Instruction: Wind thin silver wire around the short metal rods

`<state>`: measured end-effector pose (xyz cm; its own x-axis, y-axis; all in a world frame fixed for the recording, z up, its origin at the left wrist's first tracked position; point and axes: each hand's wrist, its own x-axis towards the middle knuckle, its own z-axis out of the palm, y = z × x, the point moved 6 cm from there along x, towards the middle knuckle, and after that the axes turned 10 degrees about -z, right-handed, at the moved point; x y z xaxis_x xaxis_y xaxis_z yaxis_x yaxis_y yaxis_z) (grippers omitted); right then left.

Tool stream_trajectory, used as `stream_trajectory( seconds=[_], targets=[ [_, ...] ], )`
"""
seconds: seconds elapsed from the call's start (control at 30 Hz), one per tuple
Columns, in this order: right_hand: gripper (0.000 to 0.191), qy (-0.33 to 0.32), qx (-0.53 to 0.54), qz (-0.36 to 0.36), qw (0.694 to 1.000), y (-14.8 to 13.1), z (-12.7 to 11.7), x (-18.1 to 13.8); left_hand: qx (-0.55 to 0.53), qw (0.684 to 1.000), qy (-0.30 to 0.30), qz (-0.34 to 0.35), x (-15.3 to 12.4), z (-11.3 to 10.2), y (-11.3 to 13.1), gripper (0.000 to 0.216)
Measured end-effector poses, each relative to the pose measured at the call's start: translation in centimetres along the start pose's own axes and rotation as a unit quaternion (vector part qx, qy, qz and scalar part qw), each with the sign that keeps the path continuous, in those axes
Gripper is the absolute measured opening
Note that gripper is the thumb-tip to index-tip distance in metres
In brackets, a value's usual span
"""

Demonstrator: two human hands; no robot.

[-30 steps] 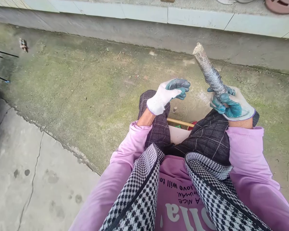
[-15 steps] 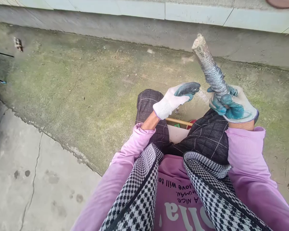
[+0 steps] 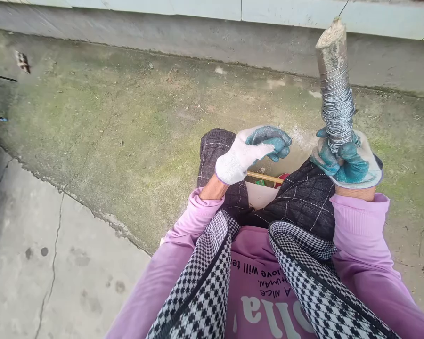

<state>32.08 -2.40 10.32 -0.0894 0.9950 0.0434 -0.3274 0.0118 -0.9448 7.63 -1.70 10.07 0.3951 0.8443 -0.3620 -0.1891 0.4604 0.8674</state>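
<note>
My right hand [image 3: 349,160], in a white glove with teal coating, is wrapped round the lower end of a short wooden stick [image 3: 332,44]. Thin silvery wire [image 3: 337,103] is wound in many turns about the stick's middle. The stick points up and away from me, its cut end bare. My left hand [image 3: 256,150], gloved alike, is in front of my left knee, apart from the stick. Its fingers are curled and pressed together; whether a thin strand lies between them I cannot make out.
Between my knees [image 3: 217,150] are a white surface [image 3: 261,195], a thin yellowish stick [image 3: 266,177] and something red, partly hidden. A low tiled ledge [image 3: 198,10] runs along the back. Dark thin rods [image 3: 0,77] and a small scrap [image 3: 22,62] are at far left.
My right hand has turned the wire-wound stick more upright and shifted it right. My left hand's fingers have curled in from a straighter pose, with the wrist slightly lower.
</note>
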Motion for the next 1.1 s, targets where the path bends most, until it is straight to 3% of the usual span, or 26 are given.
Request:
stream_trajectory(
  seconds=[0.13, 0.3, 0.57, 0.77, 0.93, 1.1],
  targets=[
    [0.056, 0.035, -0.007, 0.004, 0.999, 0.6, -0.5, -1.3, 0.001, 0.999, 0.042, -0.001, -0.7, 0.3, 0.7, 0.048],
    [0.052, 0.025, 0.002, 0.009, 1.000, 1.3, -0.2, -2.4, -0.006, 0.996, 0.092, -0.011, -1.0, -0.2, 0.4, 0.042],
    [0.047, 0.057, 0.000, -0.009, 0.998, 0.3, 1.0, -3.2, -0.013, 0.993, 0.113, -0.021, -1.6, -0.5, 0.1, 0.045],
    [0.039, 0.074, -0.017, -0.010, 0.997, -0.9, 1.6, -3.7, 0.000, 0.997, 0.069, -0.020, -1.9, -0.1, -0.2, 0.052],
    [0.046, 0.068, -0.010, -0.024, 0.997, -1.4, 2.4, -3.6, 0.004, 0.998, 0.058, -0.008, -2.2, 0.2, -0.7, 0.063],
    [0.055, 0.055, 0.057, -0.054, 0.995, -0.8, 3.0, -3.2, -0.017, 0.997, 0.023, 0.068, -1.9, 0.9, -0.4, 0.078]
  ],
)
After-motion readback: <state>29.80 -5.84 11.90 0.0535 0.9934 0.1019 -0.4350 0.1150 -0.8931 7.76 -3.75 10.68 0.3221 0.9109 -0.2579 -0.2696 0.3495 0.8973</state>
